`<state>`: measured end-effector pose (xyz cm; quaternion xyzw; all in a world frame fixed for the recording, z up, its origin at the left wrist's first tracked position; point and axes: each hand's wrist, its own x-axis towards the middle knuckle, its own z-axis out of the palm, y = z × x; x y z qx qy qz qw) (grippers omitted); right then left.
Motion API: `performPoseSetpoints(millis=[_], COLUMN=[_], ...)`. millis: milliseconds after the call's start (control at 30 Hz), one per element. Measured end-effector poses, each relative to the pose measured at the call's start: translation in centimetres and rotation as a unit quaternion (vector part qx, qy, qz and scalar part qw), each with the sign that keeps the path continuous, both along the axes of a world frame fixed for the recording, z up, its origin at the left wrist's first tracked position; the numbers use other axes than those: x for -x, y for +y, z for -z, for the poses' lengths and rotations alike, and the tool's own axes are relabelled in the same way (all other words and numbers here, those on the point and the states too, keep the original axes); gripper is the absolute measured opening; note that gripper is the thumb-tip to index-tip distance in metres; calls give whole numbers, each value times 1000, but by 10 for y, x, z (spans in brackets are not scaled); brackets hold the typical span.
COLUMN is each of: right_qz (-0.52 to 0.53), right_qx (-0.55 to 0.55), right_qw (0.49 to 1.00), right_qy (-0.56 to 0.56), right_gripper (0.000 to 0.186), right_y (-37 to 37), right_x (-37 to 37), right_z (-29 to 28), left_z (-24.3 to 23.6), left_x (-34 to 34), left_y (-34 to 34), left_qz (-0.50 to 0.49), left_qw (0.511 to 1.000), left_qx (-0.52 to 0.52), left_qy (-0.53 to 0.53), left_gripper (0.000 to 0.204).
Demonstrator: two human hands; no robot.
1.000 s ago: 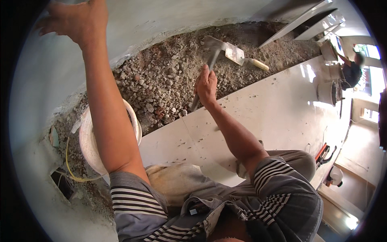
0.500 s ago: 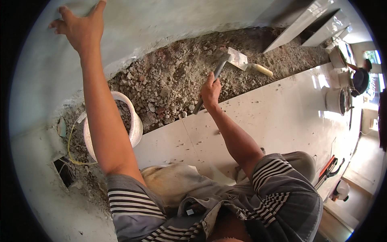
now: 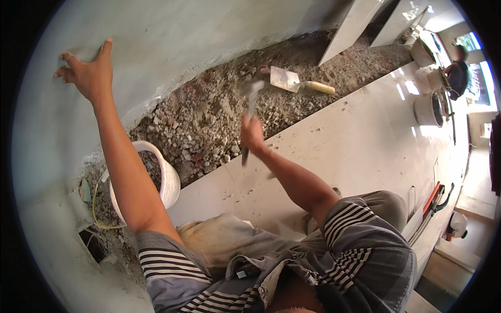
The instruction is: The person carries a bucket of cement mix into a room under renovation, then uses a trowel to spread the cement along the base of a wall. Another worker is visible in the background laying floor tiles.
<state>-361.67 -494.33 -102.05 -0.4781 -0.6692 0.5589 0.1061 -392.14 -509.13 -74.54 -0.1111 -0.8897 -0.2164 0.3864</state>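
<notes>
My left hand (image 3: 90,75) lies with its fingers spread against the pale plastered wall (image 3: 177,47) at the upper left. In my right hand (image 3: 252,134) is a hammer (image 3: 254,98) with a grey handle, gripped partway along it. Motion smears the hammer's head, which is over the strip of rubble and soil (image 3: 193,115) along the wall. A trowel (image 3: 285,79) with a light wooden handle rests on the soil just beyond the hammer. Under my left forearm stands a white bucket (image 3: 170,182), partly hidden by the arm.
Large pale floor tiles (image 3: 323,151) border the rubble. Panels (image 3: 349,31) lean by the wall at the upper right. Several buckets (image 3: 429,110) stand at far right, near another person (image 3: 458,75). A red-handled tool (image 3: 432,197) lies at right. Cables show in a wall opening (image 3: 93,244).
My right hand and the hammer have moved left and nearer to me. My left hand appears lower in view, still spread on the wall. The whole view has shifted slightly.
</notes>
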Motion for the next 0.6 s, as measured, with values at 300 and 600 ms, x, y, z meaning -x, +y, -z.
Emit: performPoseSetpoints(millis=[300, 600], right_qz=[40, 44], right_qx=[106, -196], right_qw=[977, 967], right_qy=[183, 157], right_gripper=[42, 36], right_y=[56, 110], right_x=[2, 42], right_z=[-59, -26], left_z=[-2, -3], left_x=[-4, -7], left_y=[-6, 0], left_qz=[6, -4], left_qw=[1000, 1000], left_qx=[8, 11], left_qy=[-10, -18], left_gripper=[117, 118])
